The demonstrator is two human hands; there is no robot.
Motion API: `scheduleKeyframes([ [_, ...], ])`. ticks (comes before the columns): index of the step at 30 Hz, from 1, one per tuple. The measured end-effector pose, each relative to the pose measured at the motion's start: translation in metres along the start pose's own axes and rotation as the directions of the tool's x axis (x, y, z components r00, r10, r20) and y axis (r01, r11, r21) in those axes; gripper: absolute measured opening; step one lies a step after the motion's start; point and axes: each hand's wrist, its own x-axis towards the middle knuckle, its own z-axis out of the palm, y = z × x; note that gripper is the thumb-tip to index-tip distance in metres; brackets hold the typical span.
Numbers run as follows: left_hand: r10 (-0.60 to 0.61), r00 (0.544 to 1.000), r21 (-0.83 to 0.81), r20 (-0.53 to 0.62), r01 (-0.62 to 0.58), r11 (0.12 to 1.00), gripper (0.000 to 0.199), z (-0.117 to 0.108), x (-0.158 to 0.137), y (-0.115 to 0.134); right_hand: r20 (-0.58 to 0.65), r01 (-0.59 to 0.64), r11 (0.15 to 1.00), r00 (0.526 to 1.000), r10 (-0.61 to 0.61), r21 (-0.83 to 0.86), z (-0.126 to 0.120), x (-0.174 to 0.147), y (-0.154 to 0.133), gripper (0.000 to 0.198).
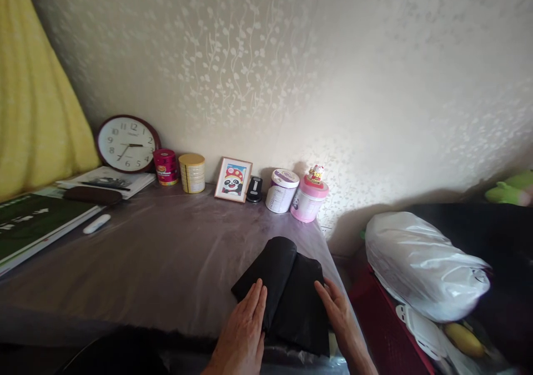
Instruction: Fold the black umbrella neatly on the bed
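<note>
A black piece of thin, fabric-like material (297,297), folded over with a raised rounded fold on its left part, lies near the front right corner of the table. My left hand (245,322) rests against that fold, its fingers stretched out and close together. At the right edge of the black fabric is my right hand (338,311), with fingers extended and slightly apart. Its index fingertip touches the edge; the thumb is hidden. What kind of item the black fabric is, I cannot make out.
Along the wall stand a clock (127,144), a magenta can (165,168), a yellow can (192,174), a framed panda picture (233,180), a purple-white tin (282,191) and a pink tin (308,203). A green book (45,219) lies left. Beyond the table's right edge sits a white plastic bag (420,264).
</note>
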Motion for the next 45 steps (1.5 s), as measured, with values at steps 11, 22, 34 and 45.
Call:
scheduleKeyframes([
  [11,0.017,0.994,-0.035,-0.11,-0.021,0.999,0.085,0.01,-0.002,-0.005,0.246,0.096,0.966,0.957,-0.155,0.239,0.036,-0.005,-0.06,0.037],
  [22,-0.05,0.999,0.058,0.02,0.049,0.997,0.044,-0.012,0.003,-0.002,0.187,0.341,0.918,0.934,-0.305,-0.205,0.098,0.033,-0.042,0.029],
  [34,-0.006,0.999,0.075,-0.052,0.01,0.997,0.019,-0.041,0.009,0.009,0.471,0.307,0.94,0.858,-0.207,-0.146,0.104,0.031,-0.052,0.03],
  [45,0.166,0.978,0.25,-0.125,-0.131,0.959,0.071,0.004,0.013,-0.006,0.577,0.649,0.738,0.68,-0.453,-0.185,0.093,0.009,-0.063,0.025],
])
